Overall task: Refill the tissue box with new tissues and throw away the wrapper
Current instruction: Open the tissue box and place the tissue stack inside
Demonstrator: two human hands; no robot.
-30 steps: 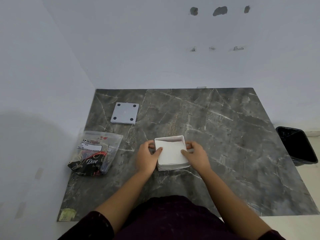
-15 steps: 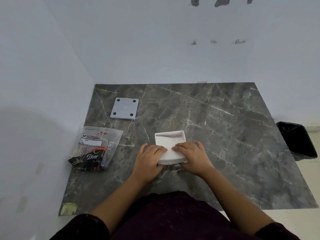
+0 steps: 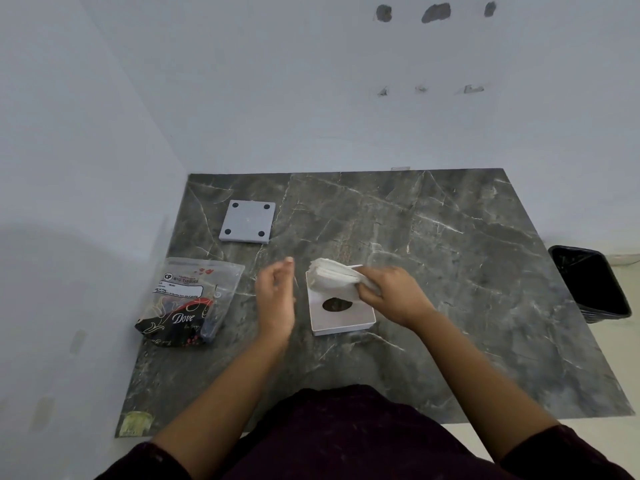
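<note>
White tissues [image 3: 332,271] gripped in right hand [image 3: 391,292]

White tissue stack [image 3: 330,273] lifted over upturned white box [image 3: 343,311] (oval slot showing); wrapper [image 3: 188,303] lies left.

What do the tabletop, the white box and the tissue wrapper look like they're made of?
Tabletop: dark grey marble or a marble-look laminate, going by the pale veins and dull sheen. White box: probably smooth matte plastic, with thin rigid walls. Wrapper: thin glossy plastic film, partly clear, wrinkled, printed.
</note>
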